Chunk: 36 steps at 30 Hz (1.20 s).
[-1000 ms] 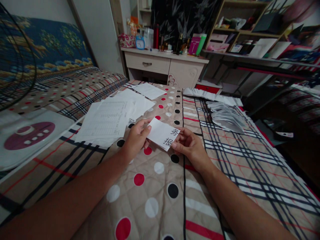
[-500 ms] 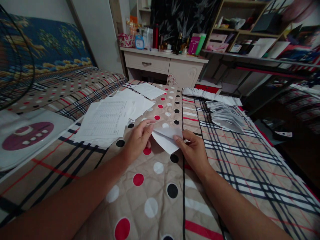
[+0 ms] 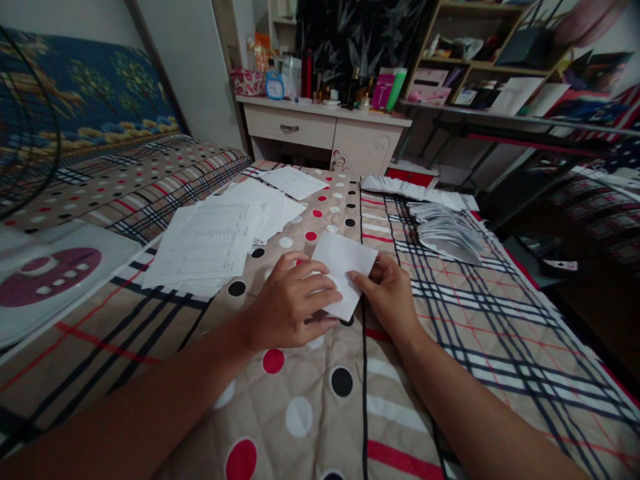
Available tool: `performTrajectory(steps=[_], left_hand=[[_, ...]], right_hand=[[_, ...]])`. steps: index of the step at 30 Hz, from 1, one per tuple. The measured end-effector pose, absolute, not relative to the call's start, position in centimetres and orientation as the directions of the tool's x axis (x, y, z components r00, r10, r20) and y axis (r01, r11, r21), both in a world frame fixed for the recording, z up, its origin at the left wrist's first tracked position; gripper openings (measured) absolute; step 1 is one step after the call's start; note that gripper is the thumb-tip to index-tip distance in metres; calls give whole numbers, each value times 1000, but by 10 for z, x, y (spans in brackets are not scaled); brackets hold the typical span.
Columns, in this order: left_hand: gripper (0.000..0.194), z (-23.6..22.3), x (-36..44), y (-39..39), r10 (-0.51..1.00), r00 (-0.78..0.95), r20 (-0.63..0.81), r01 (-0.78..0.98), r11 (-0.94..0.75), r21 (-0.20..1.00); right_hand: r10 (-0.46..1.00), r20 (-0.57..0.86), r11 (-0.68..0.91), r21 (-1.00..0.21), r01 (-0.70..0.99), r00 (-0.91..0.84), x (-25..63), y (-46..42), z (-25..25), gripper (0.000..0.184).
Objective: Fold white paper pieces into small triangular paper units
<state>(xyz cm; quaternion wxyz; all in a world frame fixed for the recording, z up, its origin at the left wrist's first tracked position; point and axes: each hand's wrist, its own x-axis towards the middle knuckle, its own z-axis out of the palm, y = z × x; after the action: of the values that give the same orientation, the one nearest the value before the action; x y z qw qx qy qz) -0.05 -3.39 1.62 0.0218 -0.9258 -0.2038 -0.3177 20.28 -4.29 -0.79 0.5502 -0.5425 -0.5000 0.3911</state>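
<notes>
A folded sheet of white paper (image 3: 341, 263) is held above the patterned bedspread (image 3: 300, 380). My right hand (image 3: 393, 293) pinches its right side, thumb on top and fingers beneath. From the left, my left hand (image 3: 297, 300) lays its fingers across the paper's near left edge, with the thumb low under that side. Beyond my left hand lies a loose pile of printed sheets (image 3: 200, 240), the top one bearing a table. To the right of my right hand sits a fanned bundle of folded papers (image 3: 445, 230).
Another row of folded papers (image 3: 417, 190) lies at the bed's far right. A plastic bag with a purple print (image 3: 55, 277) rests at left. Beyond the bed stands a white dresser (image 3: 290, 127) with bottles and a blue clock (image 3: 275, 85). Shelves (image 3: 480, 67) rise at the right.
My left hand has moved right and nearer, from the paper's left corner onto its edge. The paper, partly open at its fold before, now looks flatter and is turned. My right hand keeps its pinch.
</notes>
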Motion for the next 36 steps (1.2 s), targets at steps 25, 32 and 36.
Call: performTrajectory(steps=[25, 32, 36], left_hand=[[15, 7, 3, -35, 154, 882, 446, 182, -983, -20], [16, 6, 6, -37, 193, 832, 520, 251, -967, -43], [9, 7, 3, -34, 191, 757, 625, 297, -952, -69]], right_hand=[[998, 20, 47, -878, 476, -62, 242, -31, -5, 15], [996, 73, 56, -955, 290, 49, 228, -33, -3, 17], [976, 148, 116, -974, 194, 157, 220, -36, 1, 16]])
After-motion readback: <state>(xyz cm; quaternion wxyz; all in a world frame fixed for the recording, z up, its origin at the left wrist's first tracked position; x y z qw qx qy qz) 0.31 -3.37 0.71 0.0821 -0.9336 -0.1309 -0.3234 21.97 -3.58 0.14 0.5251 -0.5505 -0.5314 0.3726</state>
